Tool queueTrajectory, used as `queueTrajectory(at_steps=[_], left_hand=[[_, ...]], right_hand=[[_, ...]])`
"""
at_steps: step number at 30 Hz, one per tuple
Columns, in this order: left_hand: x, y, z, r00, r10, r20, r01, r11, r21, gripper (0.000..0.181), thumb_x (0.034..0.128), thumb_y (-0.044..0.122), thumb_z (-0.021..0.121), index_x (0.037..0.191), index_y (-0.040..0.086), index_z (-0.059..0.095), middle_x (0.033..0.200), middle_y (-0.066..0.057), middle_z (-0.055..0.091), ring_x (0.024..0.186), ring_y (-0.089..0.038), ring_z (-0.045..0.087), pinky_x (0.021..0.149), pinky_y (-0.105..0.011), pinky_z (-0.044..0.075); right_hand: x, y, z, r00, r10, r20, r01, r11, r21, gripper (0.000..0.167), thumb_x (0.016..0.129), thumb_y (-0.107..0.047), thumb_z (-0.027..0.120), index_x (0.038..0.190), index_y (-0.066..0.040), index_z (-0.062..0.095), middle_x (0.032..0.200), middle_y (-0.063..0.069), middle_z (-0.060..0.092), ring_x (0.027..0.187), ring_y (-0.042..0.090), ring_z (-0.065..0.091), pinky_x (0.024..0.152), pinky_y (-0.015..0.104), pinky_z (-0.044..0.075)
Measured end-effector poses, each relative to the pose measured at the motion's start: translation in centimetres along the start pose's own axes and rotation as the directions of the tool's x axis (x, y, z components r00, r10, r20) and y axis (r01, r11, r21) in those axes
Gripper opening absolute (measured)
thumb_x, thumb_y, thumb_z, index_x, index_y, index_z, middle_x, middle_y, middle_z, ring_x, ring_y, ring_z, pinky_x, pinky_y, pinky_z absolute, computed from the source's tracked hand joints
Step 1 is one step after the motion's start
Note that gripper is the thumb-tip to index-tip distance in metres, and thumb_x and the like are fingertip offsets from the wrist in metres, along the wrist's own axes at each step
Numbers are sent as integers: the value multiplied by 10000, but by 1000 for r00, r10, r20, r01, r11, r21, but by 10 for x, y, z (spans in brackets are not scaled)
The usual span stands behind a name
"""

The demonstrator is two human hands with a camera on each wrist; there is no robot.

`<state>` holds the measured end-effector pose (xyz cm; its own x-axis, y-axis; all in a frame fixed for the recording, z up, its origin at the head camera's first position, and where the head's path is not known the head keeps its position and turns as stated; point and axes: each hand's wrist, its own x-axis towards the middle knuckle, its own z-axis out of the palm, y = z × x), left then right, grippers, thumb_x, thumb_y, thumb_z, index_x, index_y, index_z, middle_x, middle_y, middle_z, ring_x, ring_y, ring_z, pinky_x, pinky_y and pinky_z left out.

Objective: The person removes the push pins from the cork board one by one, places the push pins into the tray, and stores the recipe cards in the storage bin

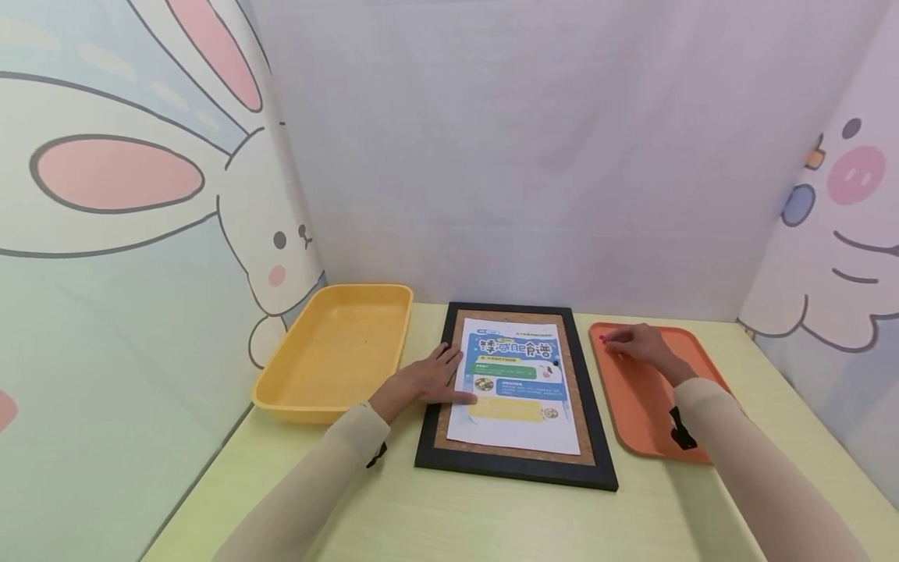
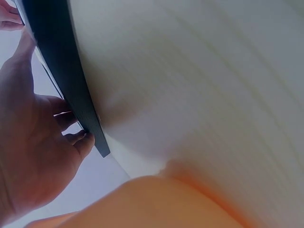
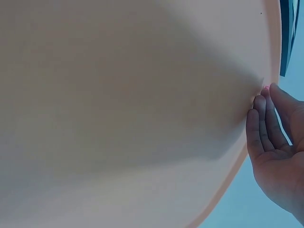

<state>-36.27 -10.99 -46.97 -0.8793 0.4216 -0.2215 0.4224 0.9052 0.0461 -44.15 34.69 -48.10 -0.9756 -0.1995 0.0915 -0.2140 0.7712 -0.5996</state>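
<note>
A printed sheet [image 1: 516, 390] lies on a cork board [image 1: 586, 437] with a black frame [image 1: 520, 471]; a small dark pin [image 1: 556, 363] shows near its right edge. My left hand [image 1: 424, 381] rests on the board's left side, fingers spread, thumb on the paper. In the left wrist view the left hand [image 2: 38, 137] lies along the black frame [image 2: 71, 71]. Over the upper left of the orange tray [image 1: 642, 414], my right hand [image 1: 642, 347] has thumb and fingertips around a tiny pink thing [image 1: 602, 339]. The right wrist view shows this pink thing [image 3: 267, 87] at the right hand's [image 3: 278, 137] fingertips.
A yellow tray [image 1: 337, 351] stands on the table [image 1: 421, 515] left of the board. Behind rises a pale cloth wall [image 1: 513, 156]. Side panels carry a rabbit drawing [image 1: 274, 234] at left and a pink-nosed figure [image 1: 857, 176] at right.
</note>
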Motion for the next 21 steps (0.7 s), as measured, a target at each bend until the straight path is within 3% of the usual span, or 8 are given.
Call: queueTrajectory(at_steps=[13,21], left_hand=[[-2,1,-2,1000,-5,9,5,1000,-12,1130,873,865,469,1679,138,152,1749,-49,101,1608,-283,62,1237,-504,266],[-2,1,-1,1000,0,-2,0,1000,-7,1126,875,860,474,1675,126,173,1746,-60,120,1606,-295,80,1235,-496,277]], right_hand=[[-10,-8,3,999,-47,-12,47,999,-16,265,964,-105,750,1144,88,737,1073,267,730,824,292,659,706,317,581],[-12,-6,6,993,-118,-26,118,993,-24,246,961,-109,755,1115,83,750,964,197,753,768,249,673,652,278,554]])
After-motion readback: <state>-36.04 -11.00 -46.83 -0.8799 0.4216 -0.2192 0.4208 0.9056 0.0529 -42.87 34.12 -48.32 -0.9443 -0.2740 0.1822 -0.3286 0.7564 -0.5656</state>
